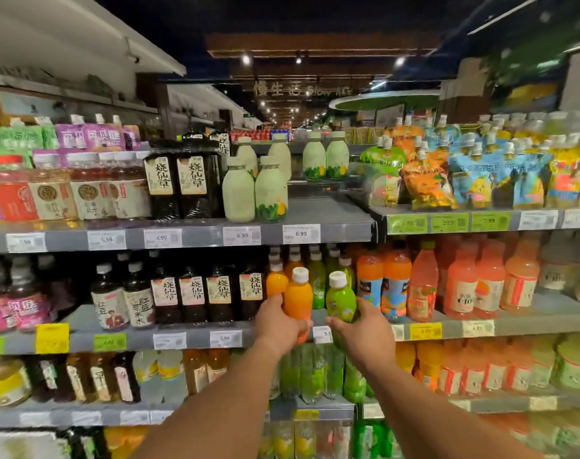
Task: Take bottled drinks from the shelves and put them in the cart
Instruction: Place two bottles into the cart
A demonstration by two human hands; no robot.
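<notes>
My left hand (pixel 279 326) grips a small orange drink bottle (pixel 298 298) with a white cap, held just in front of the middle shelf (pixel 196 336). My right hand (pixel 364 329) grips a small green drink bottle (pixel 341 301) with a white cap right beside it. Both bottles stand upright at the shelf's front edge, side by side. More orange and green bottles (pixel 315 276) of the same kind stand in rows behind them. No cart is in view.
Dark tea bottles (pixel 192 293) fill the shelf to the left; larger orange and pink juice bottles (pixel 424 286) stand to the right. The top shelf holds pale green milk bottles (pixel 270 190) and drink pouches (pixel 474 173). Lower shelves carry more bottled drinks (pixel 312 376).
</notes>
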